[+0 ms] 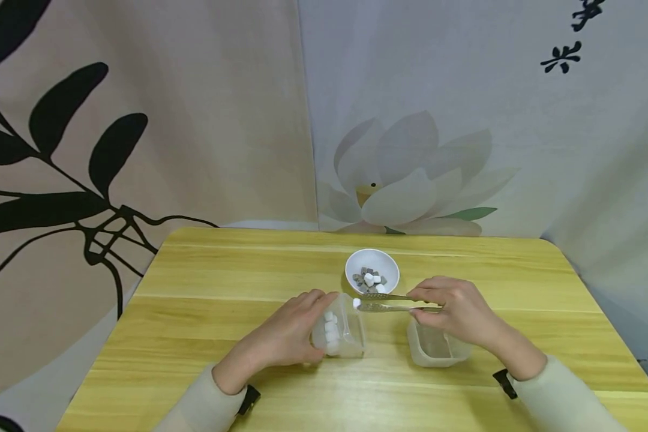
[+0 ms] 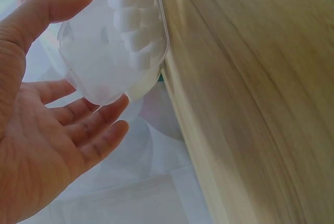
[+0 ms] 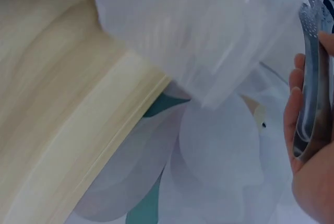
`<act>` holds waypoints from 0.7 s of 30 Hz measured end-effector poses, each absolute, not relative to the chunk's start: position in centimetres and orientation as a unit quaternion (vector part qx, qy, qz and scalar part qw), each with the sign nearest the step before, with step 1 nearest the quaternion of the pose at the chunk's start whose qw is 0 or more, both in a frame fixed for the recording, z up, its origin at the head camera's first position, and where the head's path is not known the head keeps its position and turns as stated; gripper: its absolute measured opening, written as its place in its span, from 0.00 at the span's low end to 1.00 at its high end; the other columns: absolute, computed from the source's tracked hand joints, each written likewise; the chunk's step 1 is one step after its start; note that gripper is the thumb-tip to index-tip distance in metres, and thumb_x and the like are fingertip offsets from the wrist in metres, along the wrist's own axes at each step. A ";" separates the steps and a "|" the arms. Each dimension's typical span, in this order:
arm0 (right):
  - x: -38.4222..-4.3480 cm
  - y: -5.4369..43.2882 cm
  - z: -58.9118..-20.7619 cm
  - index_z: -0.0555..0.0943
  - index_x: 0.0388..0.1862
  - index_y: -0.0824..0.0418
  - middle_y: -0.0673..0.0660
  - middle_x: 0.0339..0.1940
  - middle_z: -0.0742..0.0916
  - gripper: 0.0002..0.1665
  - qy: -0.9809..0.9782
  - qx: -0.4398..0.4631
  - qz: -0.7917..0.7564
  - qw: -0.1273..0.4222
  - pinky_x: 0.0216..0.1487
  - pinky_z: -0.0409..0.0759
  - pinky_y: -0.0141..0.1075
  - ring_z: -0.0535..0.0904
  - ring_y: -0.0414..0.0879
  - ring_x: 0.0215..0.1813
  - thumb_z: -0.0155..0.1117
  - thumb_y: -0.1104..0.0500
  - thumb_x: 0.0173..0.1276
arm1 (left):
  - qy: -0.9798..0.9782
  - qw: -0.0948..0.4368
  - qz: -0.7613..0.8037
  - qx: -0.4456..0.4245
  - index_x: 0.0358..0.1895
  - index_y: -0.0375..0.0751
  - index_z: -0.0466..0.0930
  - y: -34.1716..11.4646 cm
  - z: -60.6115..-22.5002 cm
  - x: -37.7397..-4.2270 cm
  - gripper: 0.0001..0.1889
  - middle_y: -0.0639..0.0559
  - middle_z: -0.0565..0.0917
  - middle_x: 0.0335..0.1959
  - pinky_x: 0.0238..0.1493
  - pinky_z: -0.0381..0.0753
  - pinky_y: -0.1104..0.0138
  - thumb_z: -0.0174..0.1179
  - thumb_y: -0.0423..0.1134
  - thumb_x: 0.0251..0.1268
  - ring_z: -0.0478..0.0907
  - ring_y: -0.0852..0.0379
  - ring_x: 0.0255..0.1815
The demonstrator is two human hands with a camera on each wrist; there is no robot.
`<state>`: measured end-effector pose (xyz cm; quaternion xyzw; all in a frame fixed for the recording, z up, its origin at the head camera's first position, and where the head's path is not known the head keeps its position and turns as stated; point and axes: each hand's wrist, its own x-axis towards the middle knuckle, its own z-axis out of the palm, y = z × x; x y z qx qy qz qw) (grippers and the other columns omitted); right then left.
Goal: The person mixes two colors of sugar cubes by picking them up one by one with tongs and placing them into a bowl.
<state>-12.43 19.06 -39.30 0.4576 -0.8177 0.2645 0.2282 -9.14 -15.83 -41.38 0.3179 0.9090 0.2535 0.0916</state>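
Observation:
My left hand (image 1: pixel 297 327) grips a clear plastic container (image 1: pixel 354 342), tipped on its side with its mouth toward the right. Several small white blocks (image 1: pixel 332 333) lie inside, bunched along the lower wall in the left wrist view. In my right hand (image 1: pixel 459 309) are metal tongs (image 1: pixel 389 308), held between thumb and fingers and pointing left. A single white block (image 1: pixel 356 303) shows at their tips, by the container's mouth. Behind the tongs stands a white bowl (image 1: pixel 393 267) holding grey pieces (image 1: pixel 359 279) and a few white ones.
A second, translucent container (image 1: pixel 437 362) stands upright on the table below my right hand, partly covered by it. The wooden table (image 1: pixel 237 264) ends at a back edge against a printed curtain (image 1: pixel 237 120).

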 end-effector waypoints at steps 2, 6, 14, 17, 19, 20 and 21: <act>-12.7 19.6 -39.2 0.91 0.37 0.60 0.49 0.35 0.91 0.09 -0.822 0.448 0.263 0.232 0.28 0.81 0.28 0.87 0.43 0.32 0.73 0.55 0.66 | 0.909 0.091 0.252 0.318 0.80 0.41 0.61 -15.8 -41.4 -9.1 0.54 0.48 0.74 0.64 0.67 0.74 0.51 0.80 0.39 0.46 0.73 0.50 0.62; -13.5 20.4 -39.1 0.92 0.38 0.61 0.51 0.35 0.91 0.08 -0.841 0.417 0.252 0.236 0.25 0.79 0.30 0.87 0.44 0.30 0.75 0.59 0.60 | 0.910 0.088 0.252 0.318 0.80 0.40 0.61 -15.9 -41.5 -9.1 0.55 0.48 0.75 0.64 0.67 0.74 0.51 0.80 0.39 0.45 0.74 0.50 0.62; -14.6 21.1 -39.0 0.92 0.40 0.61 0.52 0.36 0.92 0.13 -0.883 0.338 0.231 0.229 0.24 0.80 0.37 0.86 0.44 0.29 0.78 0.65 0.54 | 0.909 0.092 0.257 0.315 0.81 0.40 0.61 -15.9 -41.5 -9.1 0.55 0.47 0.74 0.65 0.68 0.74 0.50 0.80 0.39 0.45 0.73 0.49 0.63; -14.7 21.1 -39.0 0.92 0.41 0.61 0.53 0.36 0.92 0.13 -0.895 0.311 0.230 0.223 0.24 0.79 0.38 0.86 0.44 0.29 0.78 0.65 0.55 | 0.910 0.090 0.254 0.316 0.80 0.40 0.61 -15.9 -41.5 -9.1 0.55 0.48 0.74 0.65 0.67 0.74 0.51 0.80 0.39 0.45 0.73 0.50 0.62; -14.7 21.1 -39.1 0.92 0.41 0.61 0.53 0.35 0.91 0.12 -0.901 0.295 0.227 0.221 0.24 0.78 0.37 0.86 0.44 0.28 0.79 0.64 0.55 | 0.910 0.088 0.251 0.318 0.80 0.41 0.61 -15.9 -41.5 -9.1 0.55 0.48 0.75 0.64 0.67 0.75 0.51 0.80 0.39 0.45 0.73 0.50 0.62; -14.7 21.1 -39.2 0.92 0.41 0.61 0.53 0.35 0.91 0.12 -0.904 0.287 0.227 0.220 0.23 0.77 0.37 0.85 0.43 0.27 0.79 0.64 0.55 | 0.910 0.087 0.251 0.318 0.80 0.41 0.61 -15.9 -41.5 -9.1 0.55 0.48 0.75 0.64 0.67 0.75 0.51 0.80 0.39 0.45 0.74 0.50 0.62; -14.8 21.1 -39.3 0.92 0.40 0.61 0.53 0.34 0.91 0.12 -0.907 0.280 0.226 0.220 0.23 0.77 0.36 0.84 0.43 0.27 0.79 0.63 0.55 | 0.910 0.088 0.250 0.318 0.81 0.41 0.61 -15.9 -41.5 -9.1 0.55 0.48 0.75 0.64 0.67 0.75 0.51 0.80 0.39 0.45 0.73 0.50 0.61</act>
